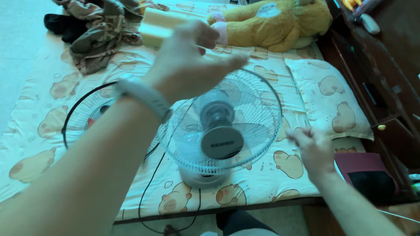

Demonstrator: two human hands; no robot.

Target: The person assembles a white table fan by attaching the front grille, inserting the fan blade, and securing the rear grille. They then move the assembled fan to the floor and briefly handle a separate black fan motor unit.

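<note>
A small electric fan with a round wire guard stands on the bed, its hub cap facing me. My left hand, with a grey band at the wrist, is raised above the fan and holds a pale yellow block-shaped thing between thumb and fingers. My right hand hovers to the right of the fan guard, fingers loosely curled and blurred; nothing shows in it. A second, dark wire guard lies flat on the sheet to the left of the fan.
A patterned pillow lies at the right, a yellow plush toy at the back, crumpled clothes at the back left. A black cord trails off the bed's front edge. Dark wooden furniture borders the right side.
</note>
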